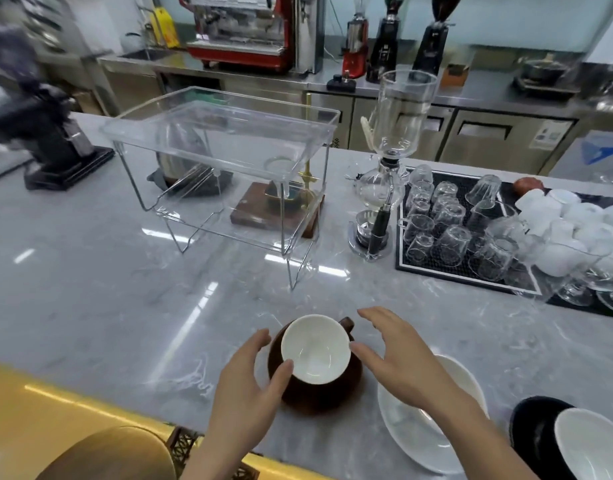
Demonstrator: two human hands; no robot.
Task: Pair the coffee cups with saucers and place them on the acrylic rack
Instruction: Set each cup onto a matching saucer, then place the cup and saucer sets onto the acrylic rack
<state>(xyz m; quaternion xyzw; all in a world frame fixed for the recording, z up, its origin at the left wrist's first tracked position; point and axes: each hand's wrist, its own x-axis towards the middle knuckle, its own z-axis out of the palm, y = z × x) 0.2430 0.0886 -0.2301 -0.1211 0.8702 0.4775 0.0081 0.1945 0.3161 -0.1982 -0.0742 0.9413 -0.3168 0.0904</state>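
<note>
A brown coffee cup (pixel 315 348) with a white inside sits on a brown saucer (pixel 319 393) near the counter's front edge. My left hand (pixel 249 379) curves around the saucer's left side, thumb touching the cup's rim. My right hand (pixel 398 358) hovers at the cup's right side, fingers spread, one fingertip at the rim. The clear acrylic rack (pixel 222 140) stands further back on wire legs, its top tray bare. A white saucer (pixel 419 427) lies under my right forearm. A black cup with a white inside (pixel 582 441) sits on a black saucer (pixel 530 424) at the lower right.
A glass siphon brewer (pixel 384 188) stands right of the rack. A black mat (pixel 471 230) holds several upturned glasses, with white cups (pixel 575 223) beyond. A dark grinder (pixel 52 140) stands at the far left. A wooden scale block (pixel 270 209) sits behind the rack.
</note>
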